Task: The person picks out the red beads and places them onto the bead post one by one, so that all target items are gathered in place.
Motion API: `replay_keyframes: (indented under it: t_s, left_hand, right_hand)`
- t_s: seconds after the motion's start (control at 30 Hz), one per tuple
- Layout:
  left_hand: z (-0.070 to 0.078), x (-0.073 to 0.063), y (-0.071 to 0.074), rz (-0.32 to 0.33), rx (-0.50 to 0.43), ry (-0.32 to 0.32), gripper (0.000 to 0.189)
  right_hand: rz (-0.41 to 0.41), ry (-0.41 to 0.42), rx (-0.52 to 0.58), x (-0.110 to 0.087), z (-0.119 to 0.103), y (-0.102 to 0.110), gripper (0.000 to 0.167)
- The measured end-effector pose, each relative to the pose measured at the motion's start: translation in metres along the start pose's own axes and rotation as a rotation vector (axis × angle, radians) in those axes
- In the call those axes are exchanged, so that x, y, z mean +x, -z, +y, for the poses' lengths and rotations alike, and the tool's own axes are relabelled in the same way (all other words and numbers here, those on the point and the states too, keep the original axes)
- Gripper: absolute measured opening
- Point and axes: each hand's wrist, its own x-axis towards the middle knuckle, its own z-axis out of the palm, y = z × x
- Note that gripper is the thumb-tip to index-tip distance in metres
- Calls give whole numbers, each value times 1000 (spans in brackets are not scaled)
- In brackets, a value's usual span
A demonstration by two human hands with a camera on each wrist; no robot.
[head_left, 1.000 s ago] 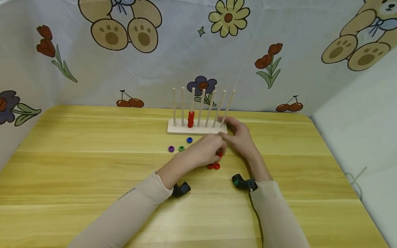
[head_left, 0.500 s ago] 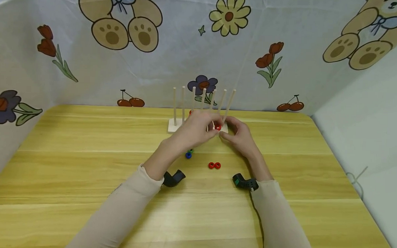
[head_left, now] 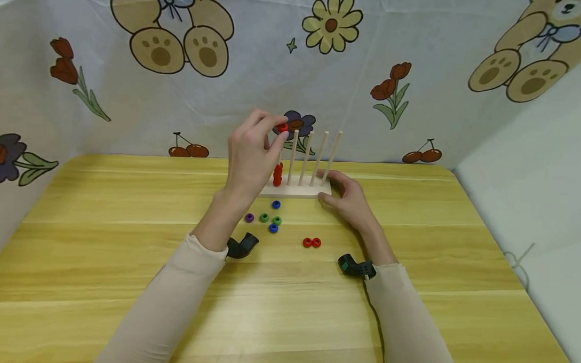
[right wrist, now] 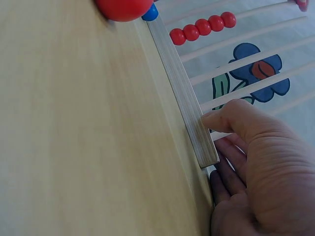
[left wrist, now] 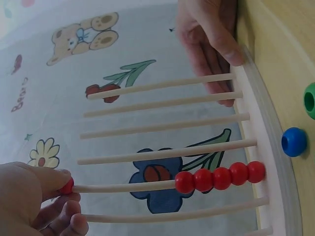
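Note:
My left hand (head_left: 253,151) pinches a red bead (head_left: 283,127) between thumb and fingertips, up at the top of one peg. The left wrist view has this bead (left wrist: 67,186) right at the tip of the peg that carries a stack of several red beads (left wrist: 221,178). The upright pegs rise from a pale wooden base (head_left: 297,192), whose left part is hidden behind my left hand. My right hand (head_left: 350,197) grips the base's right end, its thumb on the front side and the other fingers behind, as the right wrist view shows.
In front of the base lie two blue beads (head_left: 276,204), two green beads (head_left: 264,217) and a purple bead (head_left: 249,217). Closer to me is a pair of red beads (head_left: 316,242). A patterned cloth (head_left: 255,95) hangs behind the wooden table (head_left: 101,223).
My left hand has picked a red bead off the table, then carried it up and left to the peg top. The right hand stays on the base.

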Motion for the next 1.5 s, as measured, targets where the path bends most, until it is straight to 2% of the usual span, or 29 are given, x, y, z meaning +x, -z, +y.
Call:
replay_keyframes:
  t_s: [0.27,0.5,0.63,0.73,0.87,0.97,1.1,1.33,1.4,1.5]
  left_hand:
    - [-1,-1,-3,2,17,36,23]
    - [-3,0,-4,-70,63,78,23]
    - [-4,-2,-1,-74,55,92,24]
    - [-6,-4,2,-35,29,61,23]
    - [-8,-7,4,31,-8,-27,18]
    - [-9,-11,3,41,-34,-89,14]
    - [-11,-21,1,-40,-82,-124,9]
    - [-16,-37,-2,-188,-141,-47,7]
    - [-16,-40,-4,-251,-143,-24,7]
    - [-13,-45,-8,-386,-121,14,9]
  right_hand:
    - [1,2,14,2,0,-2,51]
    - [4,1,6,0,-2,-2,51]
    - [3,0,10,-1,-1,-4,51]
    - [-3,-3,16,-1,0,-6,51]
    - [-2,-5,22,0,1,-8,51]
    - [-2,-8,21,0,1,-8,51]
    - [-7,-11,15,-1,2,-7,51]
    - [3,11,0,1,1,-2,51]
    - [4,7,-7,2,0,-1,51]
    - [8,2,-14,2,-1,0,51]
